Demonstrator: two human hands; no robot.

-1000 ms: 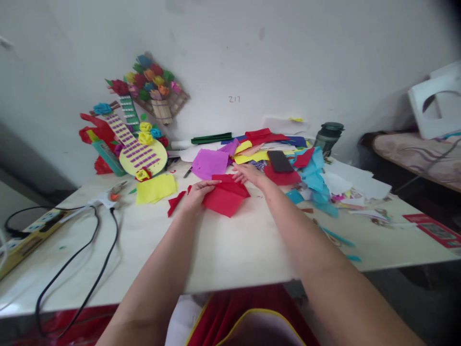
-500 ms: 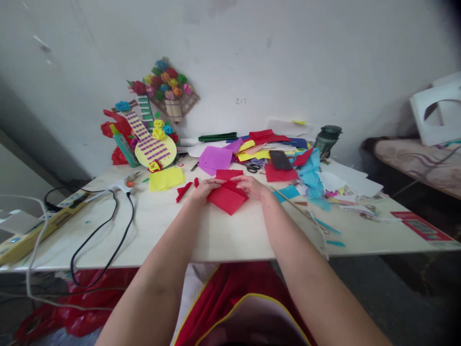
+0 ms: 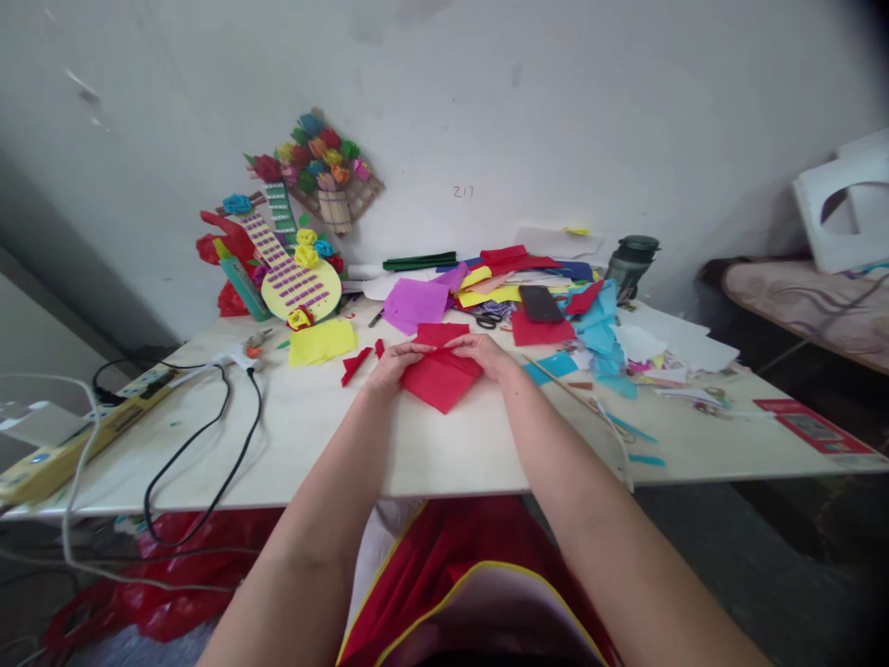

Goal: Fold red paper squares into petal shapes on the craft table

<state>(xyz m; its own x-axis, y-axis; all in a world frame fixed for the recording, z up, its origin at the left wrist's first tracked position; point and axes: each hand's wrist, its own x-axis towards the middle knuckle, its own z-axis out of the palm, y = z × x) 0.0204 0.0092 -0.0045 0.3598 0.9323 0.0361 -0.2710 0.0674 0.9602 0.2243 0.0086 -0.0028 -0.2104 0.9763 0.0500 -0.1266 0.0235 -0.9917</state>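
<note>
A folded red paper sheet (image 3: 439,380) lies on the white table (image 3: 444,445) in front of me. My left hand (image 3: 393,364) pinches its upper left edge and my right hand (image 3: 482,353) pinches its upper right edge; the fingertips nearly meet over the fold. Another red sheet (image 3: 440,333) lies just behind, and small red scraps (image 3: 356,364) sit to the left of my left hand.
Yellow paper (image 3: 320,342), purple paper (image 3: 417,304), scissors (image 3: 488,320), a black phone (image 3: 541,303), blue scraps (image 3: 598,333) and a dark jar (image 3: 631,264) crowd the back. A paper guitar (image 3: 292,278) leans on the wall. A power strip (image 3: 76,435) with black cable (image 3: 208,435) lies left.
My right hand came back from the far side of the red sheet to its top edge, close to my left hand. The view pulled back and tilted down slightly.
</note>
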